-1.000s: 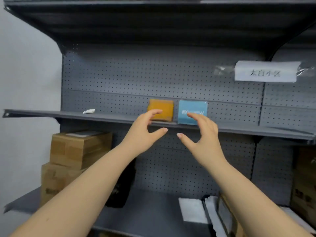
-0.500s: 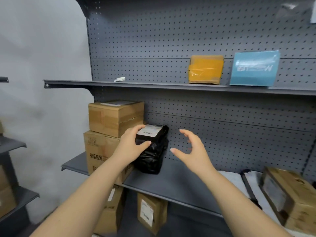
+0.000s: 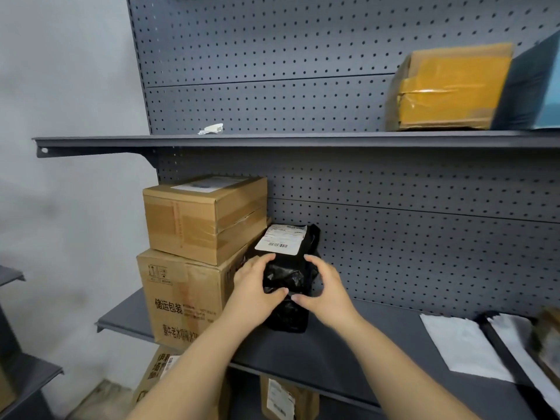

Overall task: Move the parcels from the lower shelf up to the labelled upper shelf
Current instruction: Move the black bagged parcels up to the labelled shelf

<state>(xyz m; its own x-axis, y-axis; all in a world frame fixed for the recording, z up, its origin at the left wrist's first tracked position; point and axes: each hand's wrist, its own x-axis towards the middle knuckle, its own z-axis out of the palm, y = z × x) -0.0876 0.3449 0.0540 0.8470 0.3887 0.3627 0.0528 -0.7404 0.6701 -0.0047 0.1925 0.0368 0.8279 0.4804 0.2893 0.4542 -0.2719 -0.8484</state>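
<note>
The fingers (image 3: 261,261) of the left hand (image 3: 254,294) curl over the left side of the black parcel (image 3: 286,277), and those of the right hand (image 3: 325,294) clasp its right side, both thumbs across its front and nearly meeting. The parcel stands on the lower shelf (image 3: 333,353) between the two hands, its white label (image 3: 280,239) just above the fingertips. Close to the left of the fingers rise two stacked cartons (image 3: 194,253); to the right the shelf lies bare as far as some flat white packets (image 3: 460,347). Behind is grey pegboard (image 3: 394,253). Overhead the upper shelf (image 3: 272,140) carries a paper scrap (image 3: 212,128), then open room before a yellow parcel (image 3: 448,89) and a blue one (image 3: 536,86) far right.
</note>
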